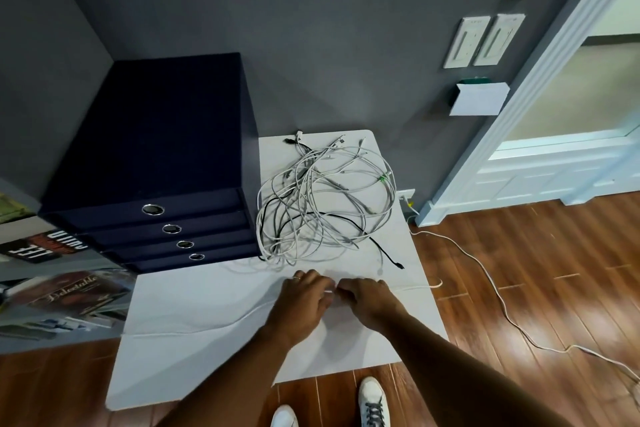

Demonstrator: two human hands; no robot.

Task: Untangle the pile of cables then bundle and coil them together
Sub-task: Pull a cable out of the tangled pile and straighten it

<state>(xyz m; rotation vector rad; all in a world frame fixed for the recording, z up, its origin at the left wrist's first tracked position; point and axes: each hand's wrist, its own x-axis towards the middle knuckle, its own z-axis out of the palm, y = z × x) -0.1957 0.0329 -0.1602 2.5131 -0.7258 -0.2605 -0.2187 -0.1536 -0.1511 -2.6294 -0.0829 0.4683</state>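
Head view: two hands are holding one white cable

A big white table [207, 305] is standing on the wood floor [519, 253]. A dark blue box of drawers [149, 149] is sitting on its far left part. The pile of cables [325, 201] is lying on the far right part of the table, just beside the box. It is all mixed up, mostly white with some black. Near the pile, the left hand [304, 295] and the right hand [367, 295] are sitting close together over the table. Both hands are curling their fingers tight around one white cable [194, 331]. It is running out left to the table's left edge and out right to the right edge. A small black plug [398, 264] is lying just past the right hand, on the far side.
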